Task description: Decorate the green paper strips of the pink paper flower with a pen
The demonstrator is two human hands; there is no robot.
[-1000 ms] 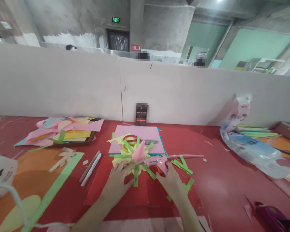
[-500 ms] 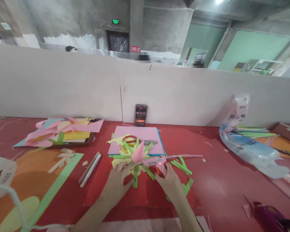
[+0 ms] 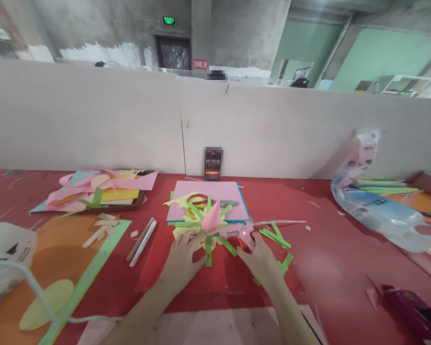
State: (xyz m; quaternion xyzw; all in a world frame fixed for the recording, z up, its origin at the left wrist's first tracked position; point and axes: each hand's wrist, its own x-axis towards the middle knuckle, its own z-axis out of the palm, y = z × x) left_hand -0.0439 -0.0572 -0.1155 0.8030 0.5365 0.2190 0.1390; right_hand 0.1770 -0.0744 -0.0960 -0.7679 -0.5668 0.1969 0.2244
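In the head view a paper flower (image 3: 211,218) lies in front of me, with a pink cone at its centre, pale yellow petals and green paper strips (image 3: 209,251) spreading outward. My left hand (image 3: 184,254) grips the flower's near left side, fingers curled at the base of the cone and thumb by the strip pointing toward me. A pink hot glue gun (image 3: 237,231) is in my right hand (image 3: 259,256), its nozzle pointing left at the cone's base. A small red light glows on the gun, and a long clear glue stick (image 3: 280,223) sticks out of its rear.
Behind the flower, scissors (image 3: 230,203) rest on pink paper (image 3: 181,189). Two pens (image 3: 143,242) lie left, near orange sheets (image 3: 53,239) and paper scraps (image 3: 107,182). Loose green strips (image 3: 276,235), a plastic bag (image 3: 377,206) and a purple tool (image 3: 409,309) are right. A white partition (image 3: 93,120) stands behind.
The camera view has shifted slightly, so the scene sits a little higher and further right. Both hands, the glue gun and the flower keep nearly the same places relative to one another.
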